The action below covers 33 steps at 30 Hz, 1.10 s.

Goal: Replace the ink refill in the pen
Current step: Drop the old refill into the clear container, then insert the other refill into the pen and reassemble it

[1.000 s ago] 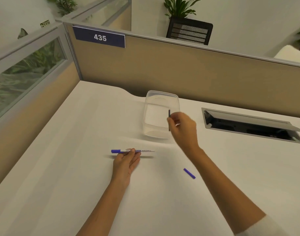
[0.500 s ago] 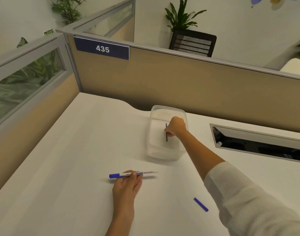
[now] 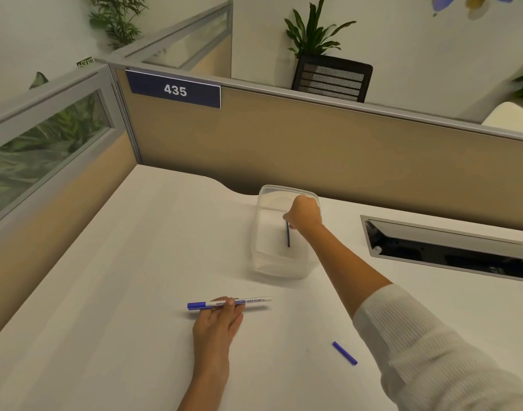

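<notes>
Hands are busy on a white desk (image 3: pixel 111 292). The left hand (image 3: pixel 217 321) lies flat on the desk with its fingers (image 3: pixel 224 304) resting on a pen (image 3: pixel 229 303), pressing it down more than wrapping around it. The pen lies on its side, with a blue end to the left and a white body with small writing to the right. The right hand (image 3: pixel 303 215) reaches out over a clear plastic box (image 3: pixel 263 262) that sits farther back on the desk. This hand is closed and pinches the top of a thin dark refill (image 3: pixel 288 234). The refill hangs almost straight down from the fingertips, inside the box. I cannot tell if its bottom tip touches the floor of the box. A small blue cap (image 3: pixel 344 353) lies alone on the desk, to the right of the pen and well apart from it. A white sleeve (image 3: pixel 432 345) covers the right arm. To the right of the box is a long open slot (image 3: pixel 450 247) in the desk. Behind the desk stands a tan wall (image 3: pixel 313 143) with a blue sign (image 3: pixel 175 90) that says 435.
</notes>
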{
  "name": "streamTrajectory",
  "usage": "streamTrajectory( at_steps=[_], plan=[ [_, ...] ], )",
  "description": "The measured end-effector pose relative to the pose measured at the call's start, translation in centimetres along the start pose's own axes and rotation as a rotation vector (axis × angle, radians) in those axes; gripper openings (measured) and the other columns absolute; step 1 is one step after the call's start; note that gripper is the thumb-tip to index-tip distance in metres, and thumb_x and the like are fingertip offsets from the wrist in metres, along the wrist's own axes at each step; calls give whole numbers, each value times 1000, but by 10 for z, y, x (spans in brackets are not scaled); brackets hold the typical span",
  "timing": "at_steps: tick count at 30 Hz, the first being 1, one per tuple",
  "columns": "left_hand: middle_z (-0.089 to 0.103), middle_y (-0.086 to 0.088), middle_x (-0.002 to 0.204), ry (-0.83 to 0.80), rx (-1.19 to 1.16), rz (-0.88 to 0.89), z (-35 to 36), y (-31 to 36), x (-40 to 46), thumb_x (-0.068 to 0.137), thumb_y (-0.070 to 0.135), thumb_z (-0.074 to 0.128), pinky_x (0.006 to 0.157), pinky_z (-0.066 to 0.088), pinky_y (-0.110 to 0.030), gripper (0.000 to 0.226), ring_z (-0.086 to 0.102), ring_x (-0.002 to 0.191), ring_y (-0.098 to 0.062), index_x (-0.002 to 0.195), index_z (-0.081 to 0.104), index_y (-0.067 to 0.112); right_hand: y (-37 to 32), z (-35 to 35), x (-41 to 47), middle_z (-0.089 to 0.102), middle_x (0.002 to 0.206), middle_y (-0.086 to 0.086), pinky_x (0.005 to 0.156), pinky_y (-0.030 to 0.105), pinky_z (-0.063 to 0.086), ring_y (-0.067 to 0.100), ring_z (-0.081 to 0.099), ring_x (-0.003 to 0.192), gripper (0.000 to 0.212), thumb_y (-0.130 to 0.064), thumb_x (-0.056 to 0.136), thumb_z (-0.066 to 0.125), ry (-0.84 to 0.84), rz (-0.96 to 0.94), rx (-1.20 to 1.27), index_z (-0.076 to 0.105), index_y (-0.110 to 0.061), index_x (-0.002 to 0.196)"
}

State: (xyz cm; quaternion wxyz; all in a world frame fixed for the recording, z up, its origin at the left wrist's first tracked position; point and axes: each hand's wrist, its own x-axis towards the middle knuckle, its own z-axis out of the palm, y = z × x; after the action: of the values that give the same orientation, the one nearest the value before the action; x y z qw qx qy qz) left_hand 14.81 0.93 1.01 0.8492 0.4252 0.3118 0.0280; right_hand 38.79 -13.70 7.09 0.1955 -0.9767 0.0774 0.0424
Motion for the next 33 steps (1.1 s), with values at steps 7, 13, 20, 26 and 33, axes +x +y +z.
streamTrajectory(
  at_steps=[7,13,20,26,33],
  plan=[
    [67,-13,95,-14,53,-3,-1,0,-10,89,5,56,83,50,-32,11,71,78,-12,100,56,4,19,-51,-36,66,63,26,50,29,40,26,51,50,21,-7,72,60,195,-16,304,56,11,63],
    [66,-11,93,-53,106,-6,-7,-2,-23,90,4,55,74,54,-24,5,70,69,-5,95,56,6,81,-68,-108,60,58,12,50,30,43,25,56,54,28,-18,82,62,265,4,311,53,-3,60],
    [66,-9,96,-125,112,-65,-23,-1,-44,90,6,56,88,49,-34,6,71,74,-7,96,57,7,183,-31,-209,65,109,15,85,39,49,33,58,101,32,-26,87,63,328,261,281,62,-5,110],
    [65,-9,95,-119,131,-52,-29,-7,-67,90,5,56,73,56,-23,5,72,71,-7,94,57,6,233,-3,-274,54,116,20,86,45,45,42,45,112,47,-37,84,62,251,371,182,58,-2,116],
    [64,-9,94,-113,141,-48,-34,-16,-92,90,5,55,81,53,-27,4,71,69,-5,90,57,8,246,-2,-301,54,100,13,64,33,42,28,54,81,22,-24,89,58,169,278,217,59,-2,88]
  ],
)
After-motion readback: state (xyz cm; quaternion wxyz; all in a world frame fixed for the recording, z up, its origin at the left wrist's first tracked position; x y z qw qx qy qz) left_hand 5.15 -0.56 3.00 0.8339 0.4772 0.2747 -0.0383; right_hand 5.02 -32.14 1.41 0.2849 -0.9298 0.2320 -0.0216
